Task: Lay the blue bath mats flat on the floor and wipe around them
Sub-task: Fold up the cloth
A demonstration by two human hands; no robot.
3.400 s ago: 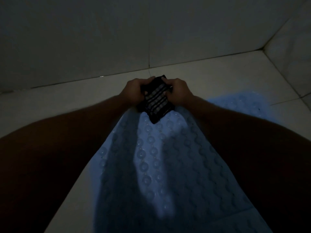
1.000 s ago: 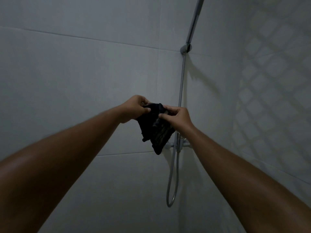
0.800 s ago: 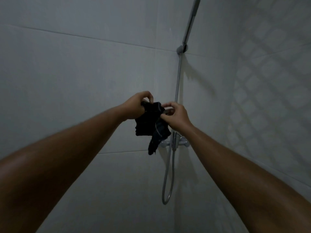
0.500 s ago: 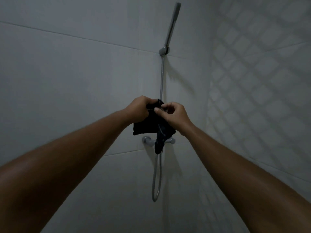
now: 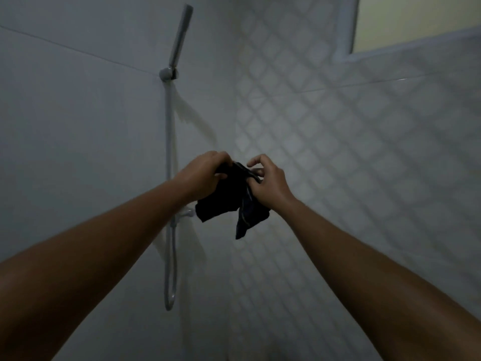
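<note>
A dark checked cloth (image 5: 229, 201) hangs bunched between both hands at chest height in front of the shower wall. My left hand (image 5: 201, 174) grips its upper left edge with closed fingers. My right hand (image 5: 266, 182) pinches the upper right edge between thumb and fingers, with the loose end drooping below. The blue bath mats and the floor are out of view.
A hand shower (image 5: 179, 37) sits in its wall bracket (image 5: 168, 73), with the hose (image 5: 169, 256) looping down the left wall. The shower tap (image 5: 186, 213) shows just left of the cloth. A diamond-patterned tiled wall (image 5: 351, 152) stands to the right, with a window (image 5: 416, 16) above it.
The view has lifted from the mat on the floor to the walls and then swung right, bringing the window in. Both hands keep reworking their hold on the cloth.
</note>
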